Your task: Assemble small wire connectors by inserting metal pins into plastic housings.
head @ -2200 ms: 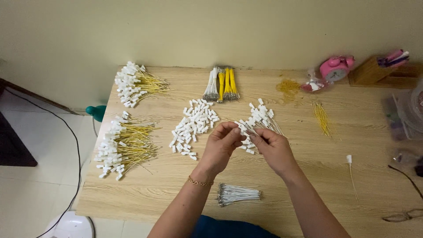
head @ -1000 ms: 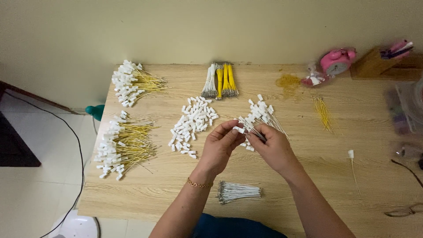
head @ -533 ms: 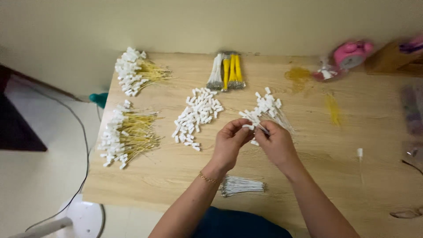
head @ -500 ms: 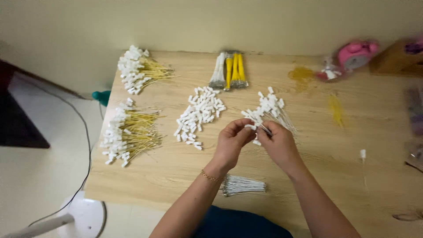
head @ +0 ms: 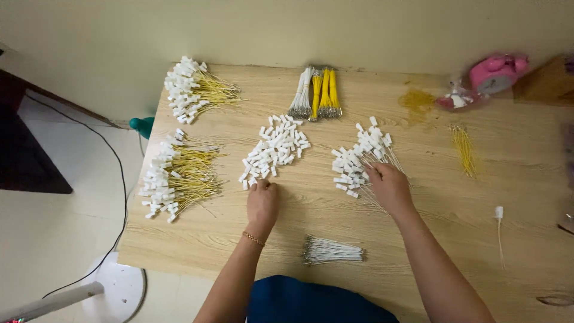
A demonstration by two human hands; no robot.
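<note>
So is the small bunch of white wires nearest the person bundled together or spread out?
Bundled. The white wire bunch lies as one tight sheaf on the wooden table, strands parallel, untouched between both arms.

Single head view, looking steeply down, table (head: pixel 371 275) close below

A loose heap of small white plastic connectors (head: pixel 275 148) lies mid-counter, spilling toward the near edge. Just right of it, a fanned cluster of white-wired connectors (head: pixel 360 158) lies flat, its thin wires trailing toward the near-right corner.
</note>
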